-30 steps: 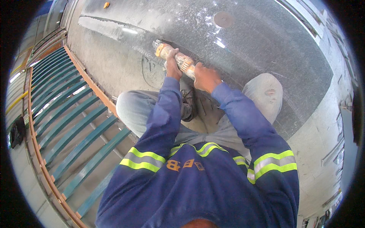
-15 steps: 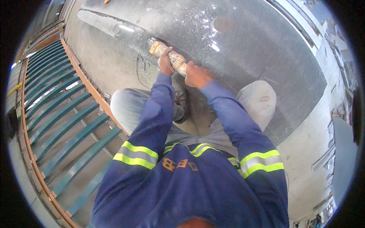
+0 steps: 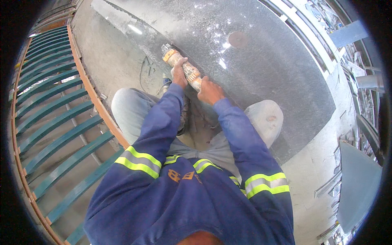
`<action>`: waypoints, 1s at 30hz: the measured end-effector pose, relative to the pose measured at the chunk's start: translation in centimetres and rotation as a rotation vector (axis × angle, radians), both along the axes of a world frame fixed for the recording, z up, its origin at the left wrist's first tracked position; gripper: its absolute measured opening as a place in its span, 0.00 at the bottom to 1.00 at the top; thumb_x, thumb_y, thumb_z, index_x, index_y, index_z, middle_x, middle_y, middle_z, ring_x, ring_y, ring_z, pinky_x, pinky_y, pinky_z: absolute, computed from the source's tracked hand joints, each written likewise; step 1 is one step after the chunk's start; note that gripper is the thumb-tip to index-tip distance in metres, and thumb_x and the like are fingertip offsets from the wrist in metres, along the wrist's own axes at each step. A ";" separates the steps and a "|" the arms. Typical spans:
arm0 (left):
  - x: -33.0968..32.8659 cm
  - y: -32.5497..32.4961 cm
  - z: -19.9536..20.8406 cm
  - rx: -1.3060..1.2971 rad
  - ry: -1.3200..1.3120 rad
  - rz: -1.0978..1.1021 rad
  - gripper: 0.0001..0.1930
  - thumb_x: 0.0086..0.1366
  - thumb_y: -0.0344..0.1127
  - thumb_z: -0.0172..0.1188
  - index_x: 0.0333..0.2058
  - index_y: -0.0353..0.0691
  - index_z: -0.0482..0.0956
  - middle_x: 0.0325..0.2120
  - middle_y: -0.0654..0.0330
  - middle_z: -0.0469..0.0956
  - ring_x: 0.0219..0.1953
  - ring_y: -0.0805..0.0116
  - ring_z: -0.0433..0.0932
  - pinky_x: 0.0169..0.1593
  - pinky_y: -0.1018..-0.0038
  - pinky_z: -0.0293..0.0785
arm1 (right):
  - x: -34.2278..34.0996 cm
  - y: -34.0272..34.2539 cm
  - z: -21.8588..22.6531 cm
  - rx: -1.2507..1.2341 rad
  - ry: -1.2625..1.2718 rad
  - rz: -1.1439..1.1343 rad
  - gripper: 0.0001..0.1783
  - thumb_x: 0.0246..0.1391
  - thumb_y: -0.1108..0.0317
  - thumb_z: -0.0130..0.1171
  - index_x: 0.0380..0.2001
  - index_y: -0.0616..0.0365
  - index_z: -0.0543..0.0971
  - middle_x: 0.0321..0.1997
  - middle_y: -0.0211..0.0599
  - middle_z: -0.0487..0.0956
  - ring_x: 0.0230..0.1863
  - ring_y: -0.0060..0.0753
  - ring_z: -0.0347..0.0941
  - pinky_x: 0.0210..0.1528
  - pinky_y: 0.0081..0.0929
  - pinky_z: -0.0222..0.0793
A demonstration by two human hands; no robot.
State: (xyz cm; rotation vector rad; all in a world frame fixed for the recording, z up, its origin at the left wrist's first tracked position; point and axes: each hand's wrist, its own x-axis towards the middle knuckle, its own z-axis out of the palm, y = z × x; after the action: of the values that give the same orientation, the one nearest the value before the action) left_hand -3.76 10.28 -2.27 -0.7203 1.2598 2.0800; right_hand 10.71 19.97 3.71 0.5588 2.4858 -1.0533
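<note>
I hold a dusty yellow angle grinder with both hands at the near edge of a large dark stone slab. My left hand grips the front of the tool just behind its head. My right hand is closed around the rear of the body. The grinder's head rests on the slab's edge, pointing up and to the left. Both arms are in blue sleeves with yellow reflective bands, and my knees in grey trousers are bent under the slab edge.
A teal metal rack with an orange frame runs along the left. Dusty concrete floor with a black cable lies between rack and slab. A round disc sits on the slab. Metal frames and stone pieces stand at the right.
The grinder and both hands have slid along the slab edge, up and to the left. The view has shifted with them.
</note>
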 end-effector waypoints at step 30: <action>-0.5 0.1 0.4 -0.033 -0.062 -0.097 0.15 0.58 0.37 0.62 0.39 0.40 0.69 0.23 0.56 0.74 0.23 0.57 0.79 0.32 0.56 0.82 | -0.4 0.1 0.2 -0.050 -0.043 -0.012 0.24 0.48 0.68 0.59 0.48 0.67 0.66 0.45 0.62 0.80 0.49 0.63 0.78 0.53 0.55 0.70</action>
State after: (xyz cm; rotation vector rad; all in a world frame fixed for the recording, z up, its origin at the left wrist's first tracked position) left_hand -4.23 10.43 -1.90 -0.7190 1.2722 1.9488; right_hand 10.33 20.07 3.96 0.5754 2.4143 -1.0934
